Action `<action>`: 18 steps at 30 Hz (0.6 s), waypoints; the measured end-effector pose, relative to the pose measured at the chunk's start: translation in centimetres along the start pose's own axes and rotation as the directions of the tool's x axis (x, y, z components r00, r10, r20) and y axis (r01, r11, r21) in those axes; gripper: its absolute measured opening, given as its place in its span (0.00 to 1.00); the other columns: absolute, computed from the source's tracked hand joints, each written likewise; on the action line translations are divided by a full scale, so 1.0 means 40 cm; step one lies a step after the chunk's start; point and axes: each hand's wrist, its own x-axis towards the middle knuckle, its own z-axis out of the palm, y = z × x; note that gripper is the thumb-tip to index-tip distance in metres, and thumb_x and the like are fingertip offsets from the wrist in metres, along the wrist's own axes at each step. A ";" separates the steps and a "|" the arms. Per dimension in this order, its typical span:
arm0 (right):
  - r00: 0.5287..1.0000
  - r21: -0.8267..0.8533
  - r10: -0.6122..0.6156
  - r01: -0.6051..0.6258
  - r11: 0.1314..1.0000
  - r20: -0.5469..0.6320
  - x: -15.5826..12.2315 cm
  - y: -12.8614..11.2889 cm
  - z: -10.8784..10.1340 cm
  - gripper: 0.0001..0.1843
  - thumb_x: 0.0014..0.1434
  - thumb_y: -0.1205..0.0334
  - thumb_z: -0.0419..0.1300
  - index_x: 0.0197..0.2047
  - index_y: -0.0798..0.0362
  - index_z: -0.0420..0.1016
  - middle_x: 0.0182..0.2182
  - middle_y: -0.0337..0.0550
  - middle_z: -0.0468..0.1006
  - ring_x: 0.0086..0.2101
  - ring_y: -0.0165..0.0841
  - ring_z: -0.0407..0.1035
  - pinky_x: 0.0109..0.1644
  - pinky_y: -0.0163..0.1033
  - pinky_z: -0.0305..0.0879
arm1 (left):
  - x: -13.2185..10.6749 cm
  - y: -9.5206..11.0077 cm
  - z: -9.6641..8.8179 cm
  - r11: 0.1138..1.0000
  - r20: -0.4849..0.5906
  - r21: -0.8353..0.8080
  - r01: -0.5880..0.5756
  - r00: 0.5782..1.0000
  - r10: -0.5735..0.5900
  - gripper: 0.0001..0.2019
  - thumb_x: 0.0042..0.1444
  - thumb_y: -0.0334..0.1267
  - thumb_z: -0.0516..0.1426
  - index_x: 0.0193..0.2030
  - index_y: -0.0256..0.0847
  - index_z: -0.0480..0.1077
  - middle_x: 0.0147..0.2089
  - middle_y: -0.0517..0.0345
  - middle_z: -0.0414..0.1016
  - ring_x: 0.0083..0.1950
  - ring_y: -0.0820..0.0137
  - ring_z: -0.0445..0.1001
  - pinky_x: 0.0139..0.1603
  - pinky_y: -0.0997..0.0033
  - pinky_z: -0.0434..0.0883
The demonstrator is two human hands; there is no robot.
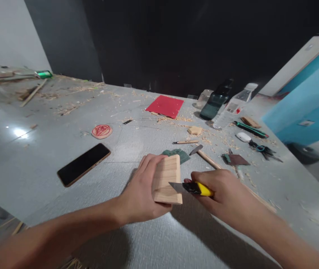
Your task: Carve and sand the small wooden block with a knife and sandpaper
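My left hand (145,192) grips a small pale wooden block (165,177) by its left side, tilted above the grey table (97,209). The block's right edge looks bevelled. In my right hand (221,188) is a yellow and black utility knife (197,188), its blade pointing left across the block's lower right edge. Whether the blade presses into the wood I cannot tell. Just behind the block lies a crumpled green piece (177,155), partly hidden by it. A hammer (208,157) with a wooden handle runs behind my right hand.
A phone (84,164) and a round piece with a red design (101,130) lie left. Behind are a red sheet (165,106), a star-shaped wooden piece (195,130) and a thin carving tool (185,142). Bottles (235,106), a green cutter (251,129) and keys (264,148) are right, among wood shavings.
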 end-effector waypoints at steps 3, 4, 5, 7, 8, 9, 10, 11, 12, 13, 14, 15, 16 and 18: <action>0.997 0.000 -0.069 0.069 0.998 -0.039 -0.004 0.001 0.010 0.08 0.57 0.67 0.55 0.27 0.49 0.63 0.21 0.38 0.69 0.22 0.31 0.59 0.30 0.39 0.47 | -0.005 0.008 0.002 0.998 -0.004 -0.009 -0.063 0.998 0.063 0.44 0.45 0.38 0.69 0.68 0.51 0.55 0.62 0.47 0.63 0.63 0.50 0.66 0.64 0.42 0.70; 0.993 -0.004 -0.095 0.095 0.995 -0.066 -0.003 0.002 0.015 0.07 0.57 0.67 0.55 0.28 0.49 0.65 0.21 0.38 0.69 0.23 0.31 0.60 0.30 0.39 0.48 | -0.006 0.008 0.002 0.997 -0.008 -0.004 -0.083 0.997 0.083 0.45 0.44 0.38 0.69 0.69 0.50 0.54 0.61 0.47 0.63 0.62 0.50 0.66 0.64 0.42 0.71; 0.989 -0.020 -0.116 0.114 0.993 -0.097 -0.001 0.005 0.020 0.06 0.56 0.67 0.55 0.28 0.49 0.66 0.21 0.38 0.70 0.23 0.31 0.60 0.31 0.39 0.48 | -0.006 0.008 0.003 0.996 -0.014 0.009 -0.090 0.996 0.090 0.46 0.44 0.38 0.68 0.69 0.50 0.53 0.61 0.47 0.63 0.62 0.49 0.66 0.63 0.42 0.71; 0.984 -0.088 -0.109 0.097 0.991 -0.143 0.010 0.022 0.027 0.04 0.54 0.67 0.55 0.30 0.49 0.70 0.21 0.39 0.70 0.23 0.32 0.62 0.31 0.39 0.49 | -0.008 0.005 0.004 0.997 -0.034 0.052 -0.060 0.998 0.062 0.46 0.44 0.37 0.68 0.69 0.50 0.54 0.61 0.47 0.63 0.62 0.49 0.66 0.62 0.41 0.71; 0.985 -0.140 -0.060 0.037 0.989 -0.163 0.018 0.039 0.025 0.05 0.55 0.66 0.55 0.32 0.49 0.71 0.21 0.40 0.71 0.23 0.33 0.62 0.31 0.40 0.48 | -0.010 0.005 0.006 0.996 -0.042 0.072 -0.046 0.998 0.049 0.45 0.44 0.37 0.68 0.69 0.50 0.54 0.61 0.47 0.63 0.62 0.49 0.66 0.63 0.41 0.71; 0.983 -0.194 0.027 -0.062 0.979 -0.180 0.026 0.062 0.020 0.05 0.56 0.65 0.56 0.33 0.49 0.73 0.22 0.42 0.72 0.24 0.34 0.63 0.31 0.40 0.48 | -0.015 0.004 0.009 0.995 -0.029 0.084 -0.052 0.998 0.055 0.46 0.43 0.37 0.68 0.69 0.50 0.54 0.61 0.47 0.63 0.62 0.48 0.66 0.63 0.40 0.70; 0.971 -0.243 0.142 -0.187 0.952 -0.193 0.035 0.090 0.010 0.06 0.58 0.63 0.56 0.34 0.49 0.74 0.23 0.43 0.73 0.24 0.36 0.64 0.31 0.40 0.48 | -0.021 0.004 0.013 0.993 0.007 0.084 -0.085 0.996 0.085 0.47 0.42 0.37 0.68 0.70 0.51 0.53 0.62 0.47 0.64 0.62 0.48 0.66 0.63 0.40 0.70; 0.931 -0.289 0.281 -0.341 0.894 -0.232 0.043 0.122 -0.003 0.07 0.61 0.60 0.56 0.34 0.49 0.75 0.23 0.45 0.74 0.24 0.36 0.64 0.30 0.40 0.46 | -0.029 0.004 0.020 0.988 0.062 0.070 -0.137 0.989 0.133 0.50 0.41 0.39 0.69 0.71 0.51 0.52 0.62 0.47 0.64 0.62 0.48 0.66 0.63 0.39 0.70; 0.887 -0.315 0.399 -0.457 0.832 -0.233 0.049 0.153 -0.019 0.10 0.63 0.57 0.55 0.34 0.49 0.75 0.24 0.46 0.74 0.23 0.37 0.63 0.29 0.40 0.46 | -0.038 0.004 0.028 0.978 0.135 0.045 -0.205 0.971 0.197 0.54 0.38 0.41 0.71 0.72 0.51 0.51 0.62 0.46 0.65 0.61 0.47 0.67 0.63 0.39 0.70; 0.844 -0.335 0.478 -0.535 0.776 -0.242 0.054 0.182 -0.035 0.12 0.65 0.56 0.54 0.32 0.50 0.74 0.24 0.48 0.75 0.23 0.38 0.64 0.29 0.40 0.47 | -0.045 0.003 0.036 0.968 0.195 0.022 -0.251 0.950 0.242 0.58 0.35 0.44 0.72 0.73 0.51 0.49 0.62 0.46 0.65 0.60 0.46 0.67 0.62 0.39 0.71; 0.819 -0.352 0.507 -0.574 0.740 -0.270 0.056 0.204 -0.049 0.13 0.66 0.57 0.53 0.32 0.50 0.73 0.26 0.50 0.75 0.24 0.39 0.65 0.30 0.41 0.47 | -0.048 0.001 0.043 0.964 0.231 0.025 -0.264 0.940 0.251 0.60 0.34 0.44 0.74 0.73 0.50 0.48 0.62 0.45 0.66 0.60 0.46 0.68 0.61 0.39 0.71; 0.799 -0.349 0.527 -0.601 0.719 -0.290 0.058 0.217 -0.060 0.14 0.67 0.56 0.53 0.32 0.51 0.73 0.26 0.51 0.75 0.25 0.40 0.66 0.30 0.41 0.48 | -0.048 -0.003 0.049 0.965 0.246 0.056 -0.257 0.940 0.237 0.61 0.34 0.43 0.74 0.74 0.49 0.48 0.63 0.44 0.66 0.59 0.46 0.68 0.61 0.39 0.71; 0.795 -0.333 0.525 -0.605 0.723 -0.305 0.058 0.222 -0.065 0.15 0.67 0.55 0.52 0.32 0.50 0.73 0.26 0.51 0.75 0.26 0.40 0.67 0.30 0.41 0.48 | -0.043 -0.008 0.051 0.967 0.240 0.120 -0.225 0.952 0.192 0.58 0.36 0.40 0.73 0.74 0.49 0.49 0.63 0.43 0.67 0.60 0.45 0.68 0.61 0.38 0.71; 0.829 -0.286 0.481 -0.553 0.783 -0.285 0.057 0.206 -0.058 0.18 0.69 0.50 0.52 0.32 0.50 0.73 0.25 0.49 0.76 0.27 0.41 0.68 0.30 0.41 0.49 | -0.020 -0.022 0.045 0.962 0.177 0.243 -0.121 0.981 0.078 0.51 0.42 0.37 0.71 0.73 0.48 0.54 0.62 0.43 0.69 0.60 0.45 0.68 0.61 0.38 0.70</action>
